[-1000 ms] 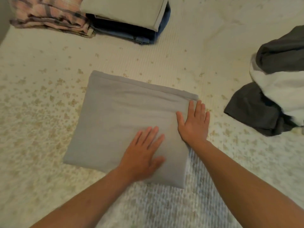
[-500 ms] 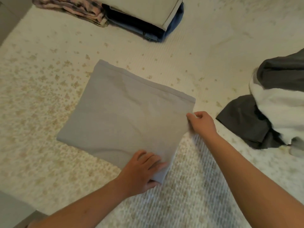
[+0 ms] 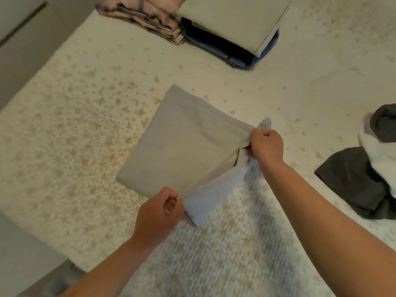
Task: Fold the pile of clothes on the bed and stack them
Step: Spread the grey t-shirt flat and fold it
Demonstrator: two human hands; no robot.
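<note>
A folded grey garment [image 3: 180, 146] lies in the middle of the bed [image 3: 64, 129]. My left hand [image 3: 158, 215] pinches its near corner, and my right hand [image 3: 266, 146] grips its right corner. The right edge between both hands is lifted off the bed and blurred. A stack of folded clothes [image 3: 231, 24] sits at the far side, beige on top of dark blue items. A folded pink plaid garment [image 3: 147, 18] lies to the left of that stack. A pile of unfolded dark grey and white clothes [image 3: 368, 172] lies at the right.
The bedspread is cream with a tan speckled pattern. The bed's left edge [image 3: 32, 78] runs diagonally at the upper left, with pale furniture beyond it. A grey surface [image 3: 19, 264] shows at the lower left corner.
Both hands went from pressing flat on the grey garment to grasping its near and right corners. Now they have lifted that edge off the bed. The camera has swung to the left.
</note>
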